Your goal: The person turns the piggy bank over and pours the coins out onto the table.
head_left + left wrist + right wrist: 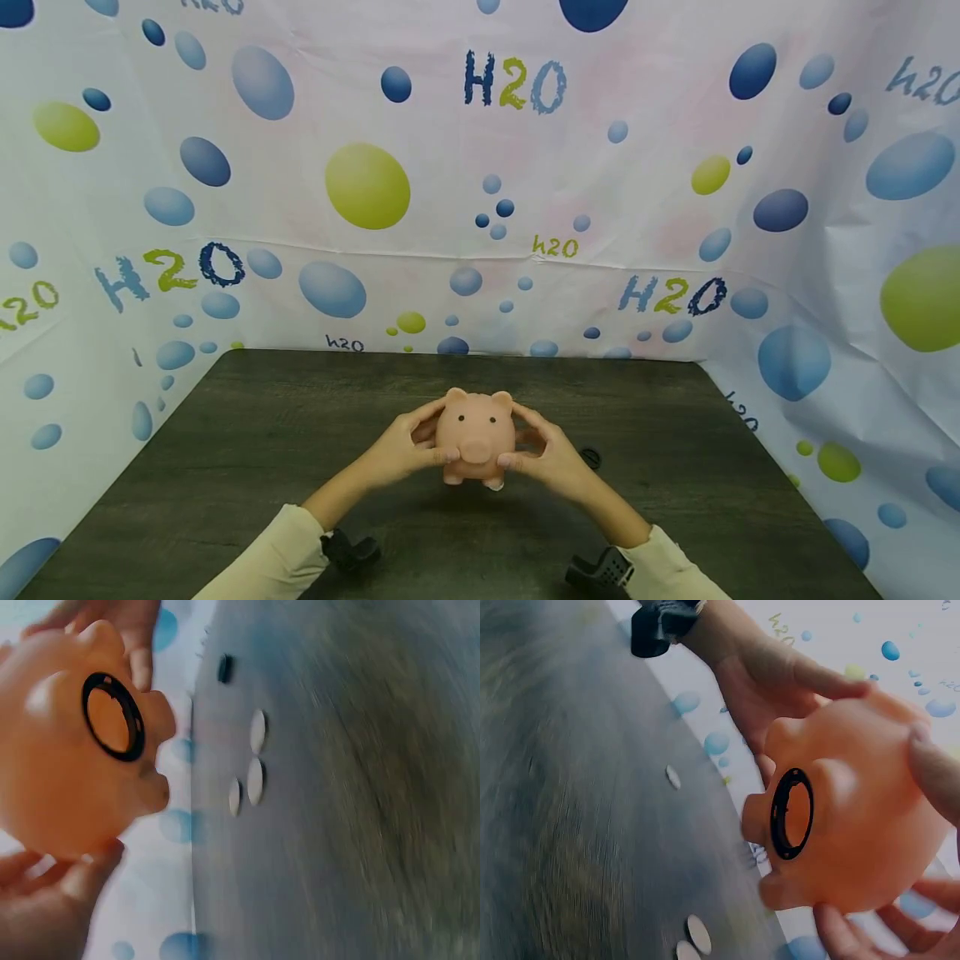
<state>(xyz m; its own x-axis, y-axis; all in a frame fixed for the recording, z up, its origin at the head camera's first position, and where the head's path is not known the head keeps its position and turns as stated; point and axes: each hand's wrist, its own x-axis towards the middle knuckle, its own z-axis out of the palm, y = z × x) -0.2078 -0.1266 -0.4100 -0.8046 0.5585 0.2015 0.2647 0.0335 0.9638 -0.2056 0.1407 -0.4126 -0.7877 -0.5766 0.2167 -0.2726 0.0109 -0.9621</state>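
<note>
A pink piggy bank [476, 437] is held up over the dark table, its snout facing me in the head view. My left hand [405, 442] grips one side of it, thumb near the snout. The other side is in the grip of my right hand [553, 454], its thumb also at the front. Both wrist views show the underside, where a black ring [136, 727] surrounds an open round hole. Three pale flat discs [256, 780], like coins, lie on the tabletop beneath.
A small round black cap [591, 457] lies on the dark wood-look table [300, 400], just right of my right hand. A white curtain [420, 292] with blue and green dots encloses the table's back and sides. Black camera mounts [352, 550] sit on both wrists.
</note>
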